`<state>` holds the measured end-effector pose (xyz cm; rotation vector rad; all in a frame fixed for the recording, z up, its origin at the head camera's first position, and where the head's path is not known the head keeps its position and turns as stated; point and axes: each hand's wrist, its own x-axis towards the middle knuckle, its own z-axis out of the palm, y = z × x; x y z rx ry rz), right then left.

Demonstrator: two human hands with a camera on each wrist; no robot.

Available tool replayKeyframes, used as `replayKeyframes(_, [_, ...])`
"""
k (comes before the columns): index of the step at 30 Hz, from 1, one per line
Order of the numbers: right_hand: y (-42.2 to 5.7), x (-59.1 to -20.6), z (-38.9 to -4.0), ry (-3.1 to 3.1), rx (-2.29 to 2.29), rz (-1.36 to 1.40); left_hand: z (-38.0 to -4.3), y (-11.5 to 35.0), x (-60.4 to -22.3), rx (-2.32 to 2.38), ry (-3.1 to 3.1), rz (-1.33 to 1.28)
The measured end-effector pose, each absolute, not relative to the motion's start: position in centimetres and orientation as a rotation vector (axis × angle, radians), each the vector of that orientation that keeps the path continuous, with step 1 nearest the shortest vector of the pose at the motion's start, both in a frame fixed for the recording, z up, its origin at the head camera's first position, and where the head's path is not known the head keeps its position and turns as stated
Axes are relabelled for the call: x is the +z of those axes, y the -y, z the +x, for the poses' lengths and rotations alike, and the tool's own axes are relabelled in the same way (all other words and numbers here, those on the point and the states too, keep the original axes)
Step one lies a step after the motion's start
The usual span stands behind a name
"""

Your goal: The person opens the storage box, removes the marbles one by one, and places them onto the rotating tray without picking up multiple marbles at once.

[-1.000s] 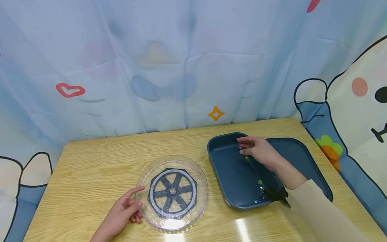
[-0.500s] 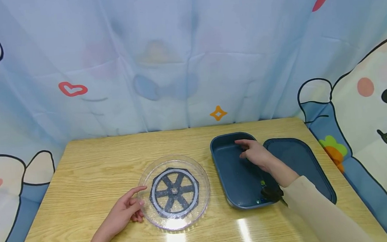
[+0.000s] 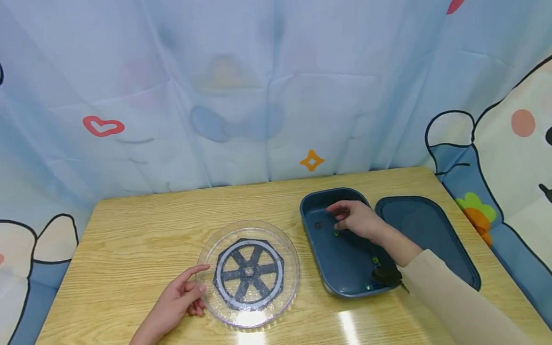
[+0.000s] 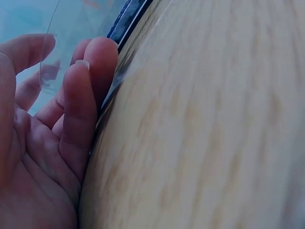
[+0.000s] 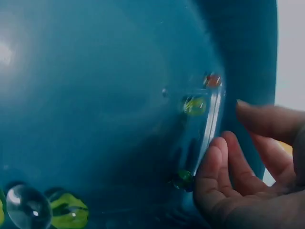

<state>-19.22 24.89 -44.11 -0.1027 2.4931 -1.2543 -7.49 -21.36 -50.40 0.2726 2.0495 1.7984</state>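
My right hand [image 3: 358, 220] is over the far part of a deep blue rectangular box [image 3: 342, 269], fingers bent loosely and thumb apart from them. Its fingertips are beside a green marble [image 5: 182, 179] near the box wall. A yellow-green marble [image 5: 194, 105] and a small reddish marble [image 5: 213, 80] lie farther along. At the near end are a clear marble [image 5: 29, 206] and another yellow-green marble [image 5: 70, 211]. My left hand [image 3: 176, 297] is at the left rim of a clear round plate [image 3: 290, 278], index finger on the rim and other fingers bent.
Right of the box lies a flat blue lid [image 3: 419, 221], partly covered by my right forearm. The wooden table [image 3: 154, 224] meets a printed curtain [image 3: 232, 90] at the back. A dark spoked wheel pattern [image 3: 249, 273] shows in the plate.
My right hand has shifted a little left in the box, and its fingers have bent after the index finger pointed. A green marble has come into view beneath it. The left hand stays at the plate.
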Motion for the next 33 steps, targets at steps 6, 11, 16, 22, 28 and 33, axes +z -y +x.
replayKeyframes(6, [-23.8,-44.8,-19.3,-2.592,-0.912,-0.200,-7.5,21.3,-50.3,1.799,-2.048,0.252])
replayKeyframes(11, [-22.5,-45.5,-19.6,-2.659,-0.785,-0.305,-7.4,21.3,-50.3,1.801,-2.039,0.219])
replayKeyframes(16, [-21.9,-45.8,-19.8,-2.699,-0.787,-0.312,-7.4,21.3,-50.5,1.806,-2.028,0.217])
replayKeyframes(22, [-22.0,-45.9,-20.3,-2.659,-0.862,-0.313,-7.4,21.3,-50.4,1.800,-2.037,0.216])
replayKeyframes(28, [-22.3,-46.3,-20.5,-2.647,-0.961,-0.291,-7.5,21.4,-50.4,1.801,-2.048,0.224])
replayKeyframes(33, [-22.5,-46.6,-20.6,-2.687,-0.973,-0.300,-7.5,21.4,-50.4,1.805,-2.045,0.256])
